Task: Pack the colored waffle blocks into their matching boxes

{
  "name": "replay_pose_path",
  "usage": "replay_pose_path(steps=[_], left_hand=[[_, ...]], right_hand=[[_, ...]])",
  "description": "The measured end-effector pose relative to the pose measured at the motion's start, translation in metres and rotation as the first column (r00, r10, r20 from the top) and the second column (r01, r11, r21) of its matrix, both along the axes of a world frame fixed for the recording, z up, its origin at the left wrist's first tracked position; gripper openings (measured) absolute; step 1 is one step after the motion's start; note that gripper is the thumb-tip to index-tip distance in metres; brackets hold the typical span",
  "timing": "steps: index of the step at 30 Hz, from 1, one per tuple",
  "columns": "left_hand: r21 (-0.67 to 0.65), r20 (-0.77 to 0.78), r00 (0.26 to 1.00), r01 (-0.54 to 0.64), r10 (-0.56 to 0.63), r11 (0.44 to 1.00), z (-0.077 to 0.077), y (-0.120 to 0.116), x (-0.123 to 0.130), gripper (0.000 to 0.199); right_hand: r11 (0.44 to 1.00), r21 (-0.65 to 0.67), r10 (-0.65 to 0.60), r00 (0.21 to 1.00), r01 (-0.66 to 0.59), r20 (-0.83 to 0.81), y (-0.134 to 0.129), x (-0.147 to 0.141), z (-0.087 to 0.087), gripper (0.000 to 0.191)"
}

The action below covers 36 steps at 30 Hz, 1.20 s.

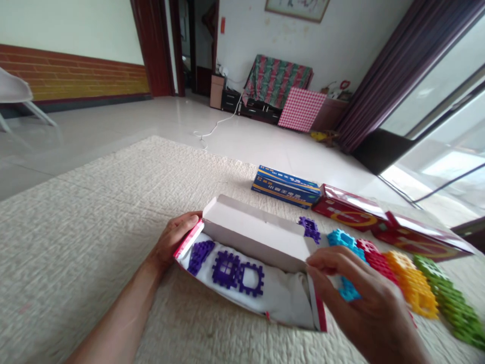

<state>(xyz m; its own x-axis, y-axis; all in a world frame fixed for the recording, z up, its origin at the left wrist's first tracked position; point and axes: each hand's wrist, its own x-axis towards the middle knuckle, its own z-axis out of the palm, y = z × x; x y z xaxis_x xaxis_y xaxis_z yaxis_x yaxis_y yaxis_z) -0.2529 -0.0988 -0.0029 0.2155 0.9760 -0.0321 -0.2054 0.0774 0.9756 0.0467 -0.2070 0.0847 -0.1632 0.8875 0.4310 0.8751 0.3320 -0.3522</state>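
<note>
Currently, box (257,222) between left grip (175,236), right grip (359,293).

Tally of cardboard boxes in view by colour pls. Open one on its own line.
Blue box: 1
Red boxes: 2
Open box between the left hand and right hand: 1
Total: 4
</note>
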Motion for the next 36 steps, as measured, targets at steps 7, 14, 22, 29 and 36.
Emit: replay_pose_path(steps=[7,14,22,29,36], left_hand=[[-0.048,-0.046,0.999,-0.018,0.016,0.999,0.003,-0.004,0.001,0.045],[-0.036,-0.097,0.995,-0.033,0.030,0.999,-0.002,-0.004,-0.001,0.042],[-0.034,-0.097,0.994,-0.055,0.051,0.998,0.000,-0.006,0.002,0.036],[-0.017,-0.083,0.996,-0.019,0.018,1.000,0.000,-0.004,0.000,0.035],[0.022,-0.053,0.998,0.022,-0.021,1.000,-0.001,-0.002,0.001,0.038]], right_hand=[[0.964,0.006,-0.267,0.962,0.267,0.062,-0.039,0.063,-0.069,0.021],[0.972,-0.088,-0.204,0.966,0.219,0.158,-0.040,0.060,-0.104,0.049],[0.959,-0.030,-0.274,0.947,0.283,0.168,-0.046,0.065,-0.111,0.044],[0.930,-0.045,-0.350,0.919,0.364,0.183,-0.044,0.056,-0.120,0.041],[0.896,0.103,-0.441,0.891,0.432,0.103,-0.050,0.071,-0.089,0.046]])
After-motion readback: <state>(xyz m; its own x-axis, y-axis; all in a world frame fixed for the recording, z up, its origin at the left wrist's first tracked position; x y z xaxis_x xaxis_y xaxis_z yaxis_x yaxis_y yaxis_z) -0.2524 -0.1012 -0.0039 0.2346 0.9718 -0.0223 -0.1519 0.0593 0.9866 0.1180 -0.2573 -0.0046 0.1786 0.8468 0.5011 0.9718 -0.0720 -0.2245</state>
